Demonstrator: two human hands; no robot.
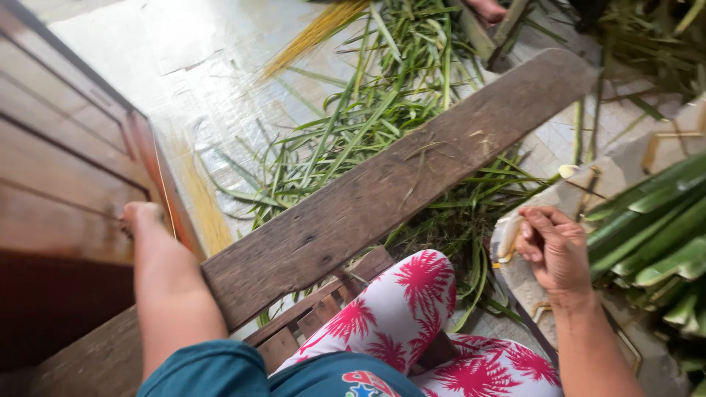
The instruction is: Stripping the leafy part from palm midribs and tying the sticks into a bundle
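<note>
1. The left hand (142, 218) is stretched out to the person's left and presses against the edge of a reddish wooden door (66, 169); the fingers are bent over that edge and mostly hidden, so how far they are open cannot be told, and nothing shows in its grasp.
2. The right hand (553, 246) is on the opposite side, well apart from the left. Its fingers are curled in loosely, and the fingertips pinch a thin pale strip (509, 246) that curves down just beside the thumb.
3. Between the two hands a long, weathered wooden plank (382, 191) runs diagonally from lower left to upper right, passing just in front of the person's knee in red-and-white patterned trousers (412, 309).
4. Just right of the right hand lies a bundle of thick green stalks (654, 228), stacked side by side, close to the knuckles but not touching them as far as can be seen.
5. Under the right hand and the stalks lies a pale sheet (610, 173) with gold-coloured markings.
6. Beyond the plank, loose green leaf strips (368, 117) are scattered over the pale tiled floor (191, 59), well away from both hands.
7. A bunch of yellow fibres (312, 33) lies at the far edge of that pile.
</note>
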